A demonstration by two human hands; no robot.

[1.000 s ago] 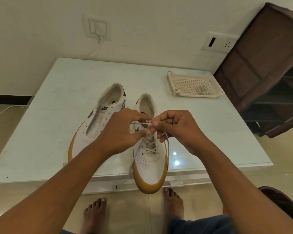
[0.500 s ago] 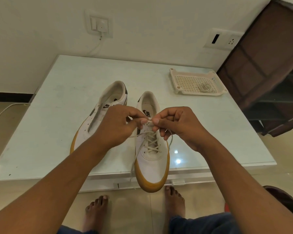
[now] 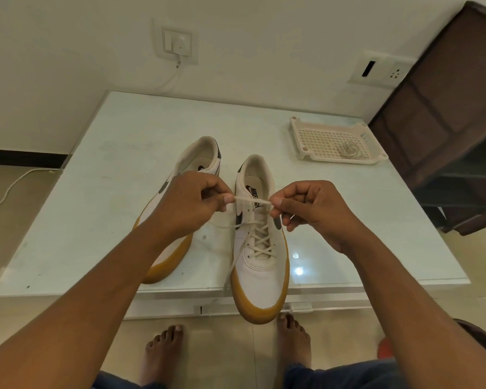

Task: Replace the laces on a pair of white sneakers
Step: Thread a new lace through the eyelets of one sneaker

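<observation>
Two hands on one lace, so I call this mid-lacing on the nearer sneaker (image 3: 260, 276). It stands toe toward me at the front edge of the table (image 3: 96, 192). The lace (image 3: 251, 200) is crossed through the lower eyelets, and the top ones by the tongue look empty.

My left hand (image 3: 191, 203) pinches the lace between thumb and forefinger, other fingers curled in. My right hand (image 3: 312, 209) does the same. A short stretch runs taut between the two pinches, held just above the shoe's opening and apart from the tongue. A loose tail runs from the eyelets on the left hand's side and drops past the table edge.

Next move, my guess: aim the tip at the next open eyelet and pull through evenly, which needs slack first.

My forearm mostly hides the other sneaker (image 3: 205, 153), so I cannot tell its lacing. The tray (image 3: 298, 133) at the far corner holds a coiled lace (image 3: 348, 150).
</observation>
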